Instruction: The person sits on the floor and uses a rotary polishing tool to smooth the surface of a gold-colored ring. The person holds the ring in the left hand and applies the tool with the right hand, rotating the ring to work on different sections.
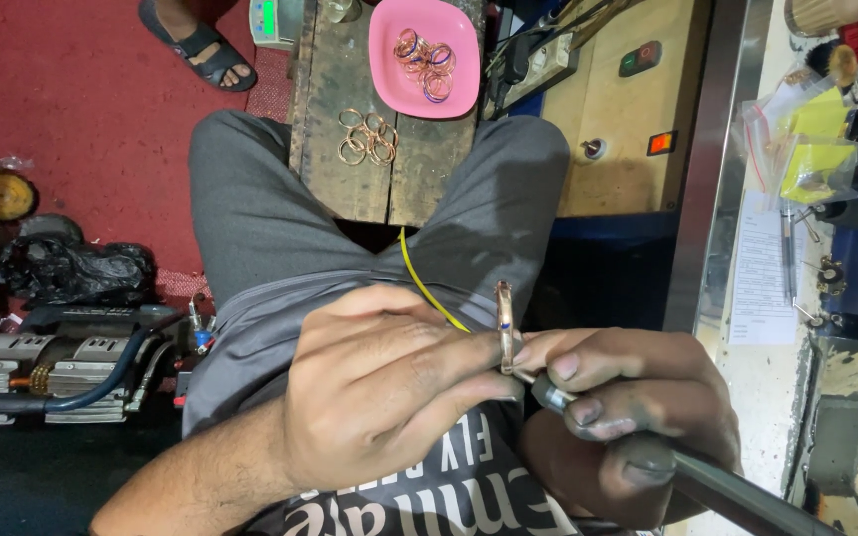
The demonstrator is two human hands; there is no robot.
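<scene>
The left hand (389, 392) is closed around a copper-coloured bangle (504, 328) and holds it upright, edge toward the camera, above the person's lap. The thumb and the fingers pinch its lower part; a small blue mark sits on the rim. The right hand (613, 422) is closed on a dark metal tool (687, 471) whose thin tip touches the bangle at its lower side. The handle of the tool goes away to the lower right corner of the view. A thin yellow wire (424, 283) runs from behind the left hand up between the knees.

In front of the knees stands a worn wooden bench (350, 169). At its far right corner lies a pink square plate (389, 60) with several more bangles (427, 58) in it, some with blue marks. Just beside the plate, near the middle of the bench, a small heap of plain copper rings (367, 137) lies on the bare wood.

To the right of the bench there is a beige box (628, 149) with a dark oval switch that has a green and a red spot — and lower, a small orange rectangular light (660, 143). Further right, near the right edge of the view, clear plastic bags with yellow contents (814, 139) lie above a white printed sheet of paper (759, 268). On the red floor at the left are a black bag (71, 270) and a grey machine with a blue hose (62, 367).
</scene>
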